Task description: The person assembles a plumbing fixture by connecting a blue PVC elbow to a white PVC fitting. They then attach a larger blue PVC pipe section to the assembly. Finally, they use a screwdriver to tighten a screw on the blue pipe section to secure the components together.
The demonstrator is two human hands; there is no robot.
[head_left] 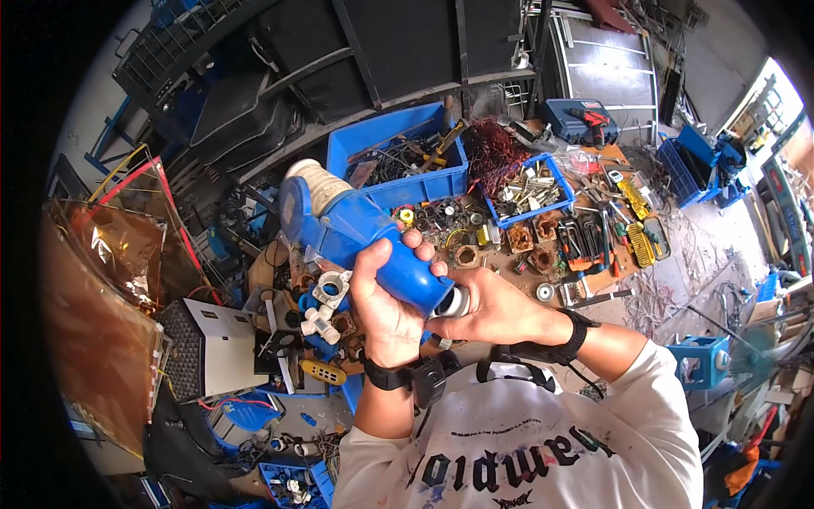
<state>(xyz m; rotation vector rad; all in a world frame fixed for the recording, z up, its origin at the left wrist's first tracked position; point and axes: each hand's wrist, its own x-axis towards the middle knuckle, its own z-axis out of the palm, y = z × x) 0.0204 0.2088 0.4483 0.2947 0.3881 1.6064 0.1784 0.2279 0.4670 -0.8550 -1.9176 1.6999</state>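
A large blue plastic industrial connector (360, 222) with a hinged flap is held up slantwise above the bench. Its cream-coloured end (315, 182) points to the upper left. My left hand (392, 293) is closed round the blue body near its lower end, fingers curling over the far side. At that lower end sits a pale grey collar (456, 303), gripped by my right hand (502, 307) between thumb and fingers. Part of the collar is hidden by that hand. White plastic fittings (322, 321) lie just left of my left wrist.
Behind the connector stands a blue bin (415, 188) of metal parts, with a smaller blue crate (527, 212) beside it. Hex keys (585, 242), a hammer (598, 299) and rusty square pieces (519, 237) cover the bench. A yellow power strip (322, 371) lies at lower left.
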